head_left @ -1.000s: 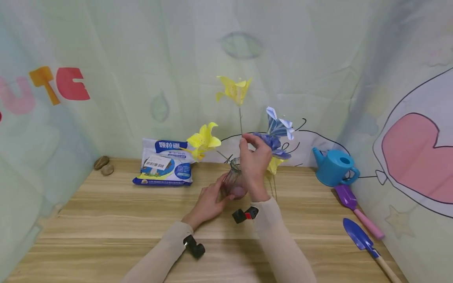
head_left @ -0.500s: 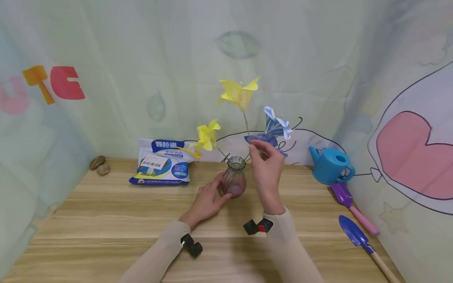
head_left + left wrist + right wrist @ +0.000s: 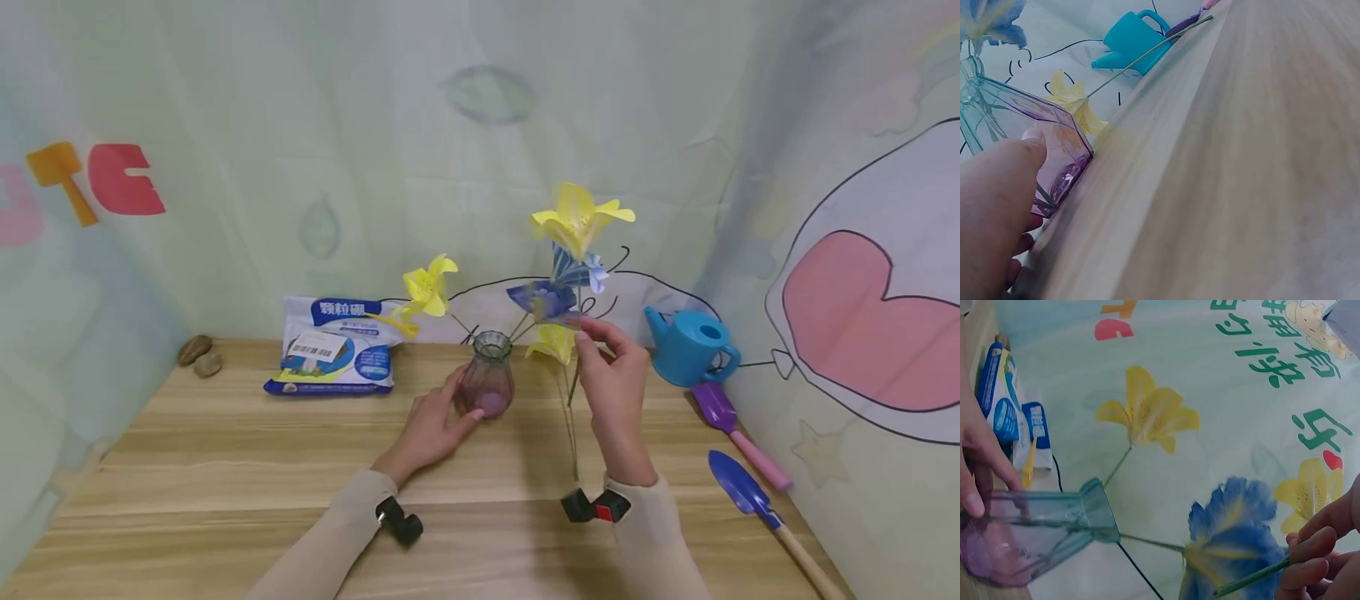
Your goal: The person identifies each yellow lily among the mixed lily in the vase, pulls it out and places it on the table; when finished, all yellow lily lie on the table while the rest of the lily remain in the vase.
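My left hand (image 3: 431,425) grips the lower body of a ribbed glass vase (image 3: 487,379), greenish at the top and purple at the base, standing on the table. The vase holds a yellow lily (image 3: 427,287) leaning left and a blue flower (image 3: 543,298) leaning right. To the right of the vase, my right hand (image 3: 617,367) pinches the green stem of another yellow lily (image 3: 576,221); its bloom points up. The stem's cut end (image 3: 1219,592) hangs free below the fingers in the right wrist view. One more yellow flower (image 3: 555,343) lies on the table, stem toward me.
Left of the vase stands a blue and white bag (image 3: 330,346), with two brown stones (image 3: 201,357) beyond it. A blue watering can (image 3: 692,346), a purple scoop (image 3: 716,408) and a blue trowel (image 3: 742,483) line the right side. A printed curtain (image 3: 375,167) closes the back.
My right hand has moved rightward and a little down with the yellow lily, from over the vase mouth to beside it. My left hand keeps its grip on the vase.
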The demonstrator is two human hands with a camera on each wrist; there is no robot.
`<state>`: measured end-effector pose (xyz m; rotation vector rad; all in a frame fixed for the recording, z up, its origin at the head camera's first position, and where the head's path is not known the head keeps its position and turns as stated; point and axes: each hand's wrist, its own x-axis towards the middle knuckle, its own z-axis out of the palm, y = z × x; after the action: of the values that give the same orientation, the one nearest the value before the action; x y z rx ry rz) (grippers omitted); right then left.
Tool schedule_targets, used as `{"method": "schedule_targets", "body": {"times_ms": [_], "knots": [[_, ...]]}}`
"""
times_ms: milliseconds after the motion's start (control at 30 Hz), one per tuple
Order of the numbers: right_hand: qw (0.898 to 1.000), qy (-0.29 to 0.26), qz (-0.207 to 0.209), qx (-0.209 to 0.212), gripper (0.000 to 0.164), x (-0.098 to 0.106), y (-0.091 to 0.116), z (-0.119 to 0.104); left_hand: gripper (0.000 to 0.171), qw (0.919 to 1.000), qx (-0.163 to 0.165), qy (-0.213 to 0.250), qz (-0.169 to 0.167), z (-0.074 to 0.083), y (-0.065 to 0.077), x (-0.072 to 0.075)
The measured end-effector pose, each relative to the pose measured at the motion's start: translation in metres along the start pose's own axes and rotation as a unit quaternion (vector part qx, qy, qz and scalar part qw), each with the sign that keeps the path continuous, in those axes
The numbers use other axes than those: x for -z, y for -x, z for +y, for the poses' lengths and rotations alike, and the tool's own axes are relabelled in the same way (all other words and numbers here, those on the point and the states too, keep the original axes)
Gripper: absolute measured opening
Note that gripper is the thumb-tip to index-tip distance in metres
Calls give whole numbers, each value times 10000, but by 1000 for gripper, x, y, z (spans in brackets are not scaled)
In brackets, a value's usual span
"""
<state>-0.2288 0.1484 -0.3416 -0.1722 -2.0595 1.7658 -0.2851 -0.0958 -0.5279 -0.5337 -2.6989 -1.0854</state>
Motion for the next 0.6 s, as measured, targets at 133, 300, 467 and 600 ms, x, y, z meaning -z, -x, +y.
{"method": "schedule_targets", "body": {"times_ms": [133,300,467,600], "knots": [[9998,145,145,-7,20,13,-6,3,84,10000,10,-18,-8,0,1,2],[9990,394,155,-110,22,29,-14,4,84,10000,56,-29,-56,1,1,3],[9967,687,184,-387,25,38,-23,6,85,9999,103,18,-87,3,1,3],[9941,803,271,-682,26,44,-30,9,84,9999,88,48,-62,3,2,2]]}}
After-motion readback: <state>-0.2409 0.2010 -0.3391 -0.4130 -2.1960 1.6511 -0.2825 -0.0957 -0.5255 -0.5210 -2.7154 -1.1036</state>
